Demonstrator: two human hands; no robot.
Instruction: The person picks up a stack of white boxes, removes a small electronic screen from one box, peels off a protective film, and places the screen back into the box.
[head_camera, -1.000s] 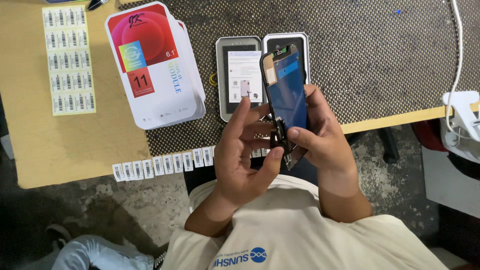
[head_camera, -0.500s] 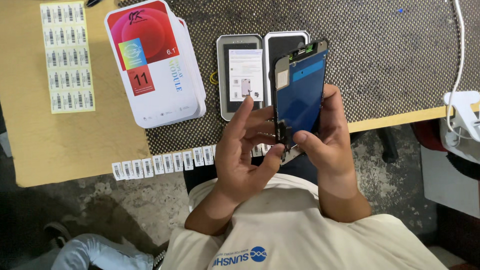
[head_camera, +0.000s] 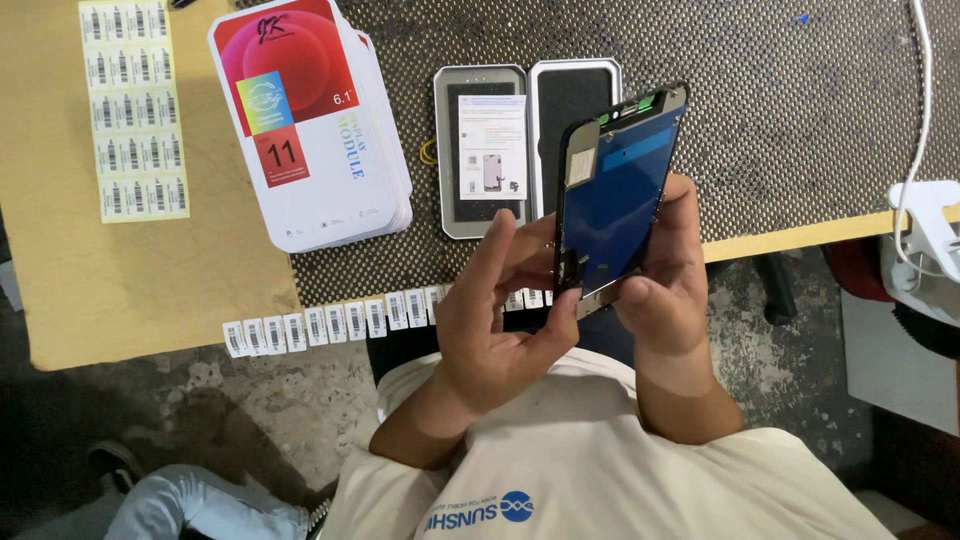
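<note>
Clearly, the main danger now is a drop: the thin rectangular phone display panel with a blue back and a dark frame (head_camera: 618, 195) is kept in the air above the edge of the counter (head_camera: 820, 110), standing almost upright and tilted toward one o'clock, so if a finger slips it may fall on the dark perforated mat (head_camera: 780, 90) or go past the edge down to the stained floor (head_camera: 290, 400). I judge the small connector strip at the lower end of the panel, at about seven o'clock, to be the weak part; pressing or bending it between the thumbs could damage it. The right hand (head_camera: 665, 280) is closed around the panel, with the fingers behind the right long edge and the thumb at the lower corner, at about five o'clock of the panel. The left hand (head_camera: 500, 320) is at seven o'clock of the panel, half open, its fingertips touching the left long edge and the lower end; how firmly it pinches I cannot tell. Just behind the panel, at eleven o'clock, lie two open grey trays with dark inserts (head_camera: 485, 150), one carrying a white leaflet. Farther, at nine o'clock, is a stack of white cartons with a red printed top (head_camera: 310, 130), and near the counter edge a strip of small barcode labels (head_camera: 320, 325).
</note>
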